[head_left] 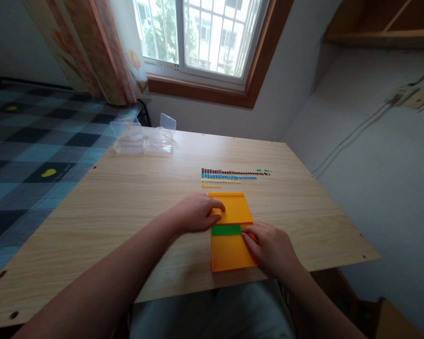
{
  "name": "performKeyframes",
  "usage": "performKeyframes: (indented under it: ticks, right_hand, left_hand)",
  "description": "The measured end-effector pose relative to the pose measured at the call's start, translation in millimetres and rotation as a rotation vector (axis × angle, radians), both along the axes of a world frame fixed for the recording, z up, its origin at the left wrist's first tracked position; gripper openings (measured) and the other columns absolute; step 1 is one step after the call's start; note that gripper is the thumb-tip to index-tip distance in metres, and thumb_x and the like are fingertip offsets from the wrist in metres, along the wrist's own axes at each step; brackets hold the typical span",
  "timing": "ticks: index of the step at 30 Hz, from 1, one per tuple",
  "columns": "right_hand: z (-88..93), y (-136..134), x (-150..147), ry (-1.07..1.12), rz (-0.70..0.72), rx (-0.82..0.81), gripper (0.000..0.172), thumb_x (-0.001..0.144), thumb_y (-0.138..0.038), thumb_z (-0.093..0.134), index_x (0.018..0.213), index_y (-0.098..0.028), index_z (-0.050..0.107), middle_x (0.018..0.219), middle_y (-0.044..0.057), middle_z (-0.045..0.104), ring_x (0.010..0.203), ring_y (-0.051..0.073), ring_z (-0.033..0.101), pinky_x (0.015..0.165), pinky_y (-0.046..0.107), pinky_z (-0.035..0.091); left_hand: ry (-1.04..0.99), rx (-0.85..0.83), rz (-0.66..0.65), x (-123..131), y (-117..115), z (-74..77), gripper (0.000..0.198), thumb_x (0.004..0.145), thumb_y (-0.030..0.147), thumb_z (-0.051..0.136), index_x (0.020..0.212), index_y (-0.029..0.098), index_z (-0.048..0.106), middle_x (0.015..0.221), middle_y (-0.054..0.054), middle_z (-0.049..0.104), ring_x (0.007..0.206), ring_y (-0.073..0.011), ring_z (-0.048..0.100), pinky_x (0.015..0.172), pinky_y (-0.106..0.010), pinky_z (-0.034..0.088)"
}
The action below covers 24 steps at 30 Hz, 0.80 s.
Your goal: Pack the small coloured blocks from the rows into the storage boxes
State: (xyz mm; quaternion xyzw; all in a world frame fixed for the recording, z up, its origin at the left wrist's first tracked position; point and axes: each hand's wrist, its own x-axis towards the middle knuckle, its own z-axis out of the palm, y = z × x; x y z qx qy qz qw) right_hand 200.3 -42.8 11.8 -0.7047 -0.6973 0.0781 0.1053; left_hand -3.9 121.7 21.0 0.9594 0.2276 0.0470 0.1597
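Bare forearms [127, 268] are nearest, reaching in from the near left and near right past the person's lap [212, 313]. On the left hand [197, 213], thumb and index finger curve toward each other with a narrow gap, over the left side of the far half of an orange case [233, 256]; whether they hold anything, I cannot tell. On the right hand [270, 242], thumb and fingertips are close together at the right end of a green strip [226, 230], but I cannot tell whether they pinch it or only touch it. That strip lies crosswise in the case's near half, just beside the dividing ridge. Just beyond the case, small pieces form a yellow row [211, 187], a pale row [221, 181], a blue row [229, 177] and a dark brown row [229, 172], with green bits [264, 170] at the far right. Clear plastic packaging [143, 141] sits at the table's [155, 174] far left, near a checkered bed [31, 141]; a window [198, 40] is beyond.
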Motion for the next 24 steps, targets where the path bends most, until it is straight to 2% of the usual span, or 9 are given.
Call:
performKeyframes:
  ticks: [9,15,19,24]
  right_hand:
    - [1.1,-5,-1,0.010,-0.008,-0.019,0.026,0.100,-0.029,0.054,0.095,-0.025,0.079,0.095,0.004,0.077,0.087,0.021,0.070,0.072,0.030,0.047]
    - [6.5,-4,18,0.194,-0.022,0.085,0.024,0.098,-0.031,0.056,0.093,-0.026,0.078,0.091,0.003,0.077,0.083,0.020,0.070,0.073,0.030,0.048]
    - [10.8,22,57,0.229,-0.100,0.263,0.027,0.096,-0.038,0.057,0.093,-0.022,0.078,0.091,0.006,0.078,0.080,0.021,0.069,0.075,0.033,0.049]
    - [13.3,90,117,0.137,-0.206,0.397,0.032,0.092,-0.041,0.056,0.091,-0.020,0.080,0.088,0.008,0.076,0.079,0.022,0.065,0.076,0.033,0.049]
  left_hand:
    - [-0.009,-0.002,-0.006,-1,1,-3.3,0.030,0.091,0.033,0.057,0.114,0.027,0.075,0.098,-0.006,0.078,0.089,-0.0247,0.071,0.077,-0.033,0.050]
    - [-0.013,-0.014,-0.010,-1,2,-2.3,0.029,0.090,0.032,0.058,0.114,0.026,0.075,0.099,-0.006,0.079,0.089,-0.0249,0.071,0.076,-0.033,0.049]
    - [-0.030,-0.043,-0.001,-2,3,-1.9,0.028,0.090,0.031,0.060,0.112,0.026,0.076,0.097,-0.006,0.078,0.088,-0.0244,0.071,0.077,-0.033,0.050]
    - [-0.139,-0.068,0.089,-3,8,-5.5,0.026,0.093,0.030,0.056,0.107,0.024,0.077,0.084,-0.004,0.076,0.075,-0.0205,0.068,0.071,-0.032,0.048]
